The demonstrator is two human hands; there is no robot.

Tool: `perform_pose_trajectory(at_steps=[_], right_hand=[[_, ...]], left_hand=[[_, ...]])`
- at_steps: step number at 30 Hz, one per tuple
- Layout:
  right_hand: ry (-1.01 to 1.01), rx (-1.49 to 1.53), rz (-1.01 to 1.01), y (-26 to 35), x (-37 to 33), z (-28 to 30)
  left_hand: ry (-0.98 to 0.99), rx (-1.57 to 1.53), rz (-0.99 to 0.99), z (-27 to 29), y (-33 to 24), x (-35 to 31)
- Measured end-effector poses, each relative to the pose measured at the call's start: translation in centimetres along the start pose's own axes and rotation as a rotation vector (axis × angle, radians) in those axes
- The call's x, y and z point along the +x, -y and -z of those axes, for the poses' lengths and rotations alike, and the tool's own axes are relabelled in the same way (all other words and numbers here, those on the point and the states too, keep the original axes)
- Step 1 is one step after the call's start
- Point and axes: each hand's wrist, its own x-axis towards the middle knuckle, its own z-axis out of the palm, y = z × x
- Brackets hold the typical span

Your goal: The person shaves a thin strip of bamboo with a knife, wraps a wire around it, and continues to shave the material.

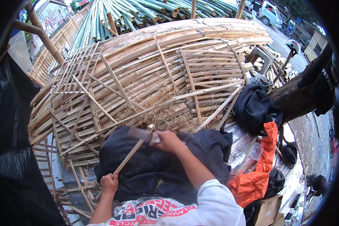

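while the left fingers clamp a slanting strip, the right fingers, forearm angled inward, grip a blurred knife.

The blade, perhaps a knife's, is blurred by motion; its handle is partly covered by the right hand. Green poles are cut off by the upper edge.

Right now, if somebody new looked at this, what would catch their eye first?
Probably the bright orange cloth at the lower right, the boldest colour here. Next, perhaps, the work over the black cloth in the middle: the left hand grips a bamboo strip, and the right hand holds a blurred blade near its far end. Green poles fan out at the top.
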Motion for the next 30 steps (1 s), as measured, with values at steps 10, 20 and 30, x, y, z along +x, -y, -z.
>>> perform_pose_trajectory(at_steps=[10, 20, 30], right_hand=[[-0.048, -0.03, 0.008, -0.5, 0.2, -0.2], [-0.38, -0.084, -0.141, -0.5, 1.2, -1.2], [-0.314, 0.203, 0.005, -2.2, -0.2, 1.6]], left_hand=[[0.007, -0.087, -0.016, -0.3, 0.6, 0.2], [-0.015, -0.075, -0.118, 0.5, 0.7, 1.1], [0.06, -0.178, -0.01, 0.6, 0.8, 0.6]])
